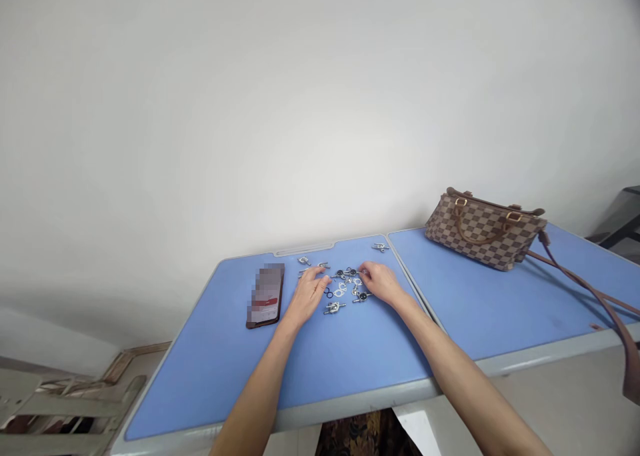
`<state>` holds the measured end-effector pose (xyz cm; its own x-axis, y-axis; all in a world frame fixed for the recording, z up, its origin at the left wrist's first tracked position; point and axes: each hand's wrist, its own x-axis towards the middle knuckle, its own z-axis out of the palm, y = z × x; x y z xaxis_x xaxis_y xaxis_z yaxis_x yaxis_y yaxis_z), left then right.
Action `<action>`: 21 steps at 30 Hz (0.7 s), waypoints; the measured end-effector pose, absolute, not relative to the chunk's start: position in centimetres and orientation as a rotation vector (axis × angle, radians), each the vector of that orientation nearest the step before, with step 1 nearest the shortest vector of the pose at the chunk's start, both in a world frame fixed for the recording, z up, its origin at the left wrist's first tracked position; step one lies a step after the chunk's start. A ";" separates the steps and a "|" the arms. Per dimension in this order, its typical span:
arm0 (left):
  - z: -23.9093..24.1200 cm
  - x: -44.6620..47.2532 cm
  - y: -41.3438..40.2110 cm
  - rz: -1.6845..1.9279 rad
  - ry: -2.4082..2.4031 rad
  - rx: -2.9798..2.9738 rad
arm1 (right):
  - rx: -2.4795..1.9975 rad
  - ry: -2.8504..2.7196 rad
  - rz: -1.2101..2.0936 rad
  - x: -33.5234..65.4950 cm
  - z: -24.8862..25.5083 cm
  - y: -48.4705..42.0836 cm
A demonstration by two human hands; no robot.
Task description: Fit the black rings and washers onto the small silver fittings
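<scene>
Small metal fittings [334, 307] lie at the centre of the frame between the two hands, with black-capped pieces [353, 273], pale flat plates [340, 289] and dark rings [329, 293] around them. They look light, stiff and rather slick, easiest to pinch by the stems; the thin plates would probably want a fingertip at the rim. The left hand [307, 296] and right hand [379, 283] reach in from either side; I cannot tell whether either grip is clamped on a part. Blue desk [350, 359] stretches toward its lower edge, giving room; a phone [267, 296] bounds the left, a seam and handbag [485, 233] the right.
</scene>
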<state>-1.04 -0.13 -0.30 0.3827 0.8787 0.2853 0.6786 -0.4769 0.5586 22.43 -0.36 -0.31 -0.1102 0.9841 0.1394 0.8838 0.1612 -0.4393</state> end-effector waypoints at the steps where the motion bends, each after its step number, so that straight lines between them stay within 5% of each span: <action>1: -0.4 -1.0 -0.2 0.778 1.357 2.309 | -1.774 -2.051 0.344 22.4 -0.3 -0.4; 21: 0.3 -2.0 -0.6 0.915 1.351 2.314 | -1.758 -2.053 0.347 22.6 -0.7 -0.4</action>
